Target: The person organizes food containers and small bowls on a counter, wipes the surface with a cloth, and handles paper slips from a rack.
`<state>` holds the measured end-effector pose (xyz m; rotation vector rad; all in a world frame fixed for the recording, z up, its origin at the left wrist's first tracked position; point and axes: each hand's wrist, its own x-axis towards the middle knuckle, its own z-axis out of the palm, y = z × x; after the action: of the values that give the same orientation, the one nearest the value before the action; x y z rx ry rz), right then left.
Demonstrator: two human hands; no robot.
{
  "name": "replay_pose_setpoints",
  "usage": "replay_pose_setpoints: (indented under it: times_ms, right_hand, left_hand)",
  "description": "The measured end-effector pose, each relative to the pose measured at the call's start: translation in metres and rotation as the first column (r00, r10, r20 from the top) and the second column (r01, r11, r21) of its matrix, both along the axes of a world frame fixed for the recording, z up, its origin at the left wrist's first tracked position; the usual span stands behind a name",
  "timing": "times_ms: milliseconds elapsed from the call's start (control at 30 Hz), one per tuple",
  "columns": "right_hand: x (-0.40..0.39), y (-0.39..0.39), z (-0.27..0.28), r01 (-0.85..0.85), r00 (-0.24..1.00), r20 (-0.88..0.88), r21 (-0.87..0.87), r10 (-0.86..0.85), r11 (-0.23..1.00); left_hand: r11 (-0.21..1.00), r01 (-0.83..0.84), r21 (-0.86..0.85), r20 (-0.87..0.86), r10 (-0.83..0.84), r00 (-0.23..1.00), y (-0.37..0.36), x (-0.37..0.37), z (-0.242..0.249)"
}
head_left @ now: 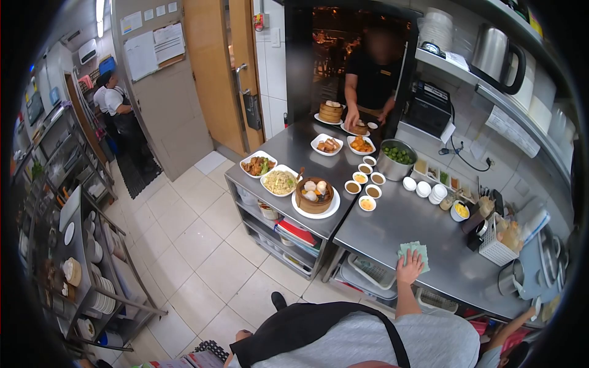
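Note:
My right hand lies palm down on a pale green cleaning cloth, holding it against the steel counter near its front edge. The cloth spreads out past my fingertips. Low by my side, a small part of my left hand shows beside the black apron; its fingers are mostly hidden. Beyond the cloth stand several small sauce cups. To their left, a bamboo steamer with dumplings rests on a white plate, beside a bowl of fried rice.
Across the pass, a person in black reaches to a small steamer. A pot of green vegetables and stacked white cups stand at the back. A white basket sits right. Another person's arm enters lower right. Shelving stands left.

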<state>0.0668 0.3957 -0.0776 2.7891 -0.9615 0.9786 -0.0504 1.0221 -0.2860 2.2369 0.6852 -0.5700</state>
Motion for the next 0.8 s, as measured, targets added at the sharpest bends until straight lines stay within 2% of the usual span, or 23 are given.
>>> replay_pose_setpoints:
  times_ms: [800]
  right_hand:
    - [0.0003, 0.0029, 0.0068, -0.007, 1.000, -0.012, 0.053, 0.007, 0.999]
  left_hand:
    - [1.000, 0.002, -0.013, -0.010, -0.002, 1.000, -0.0061, 0.0019, -0.0036]
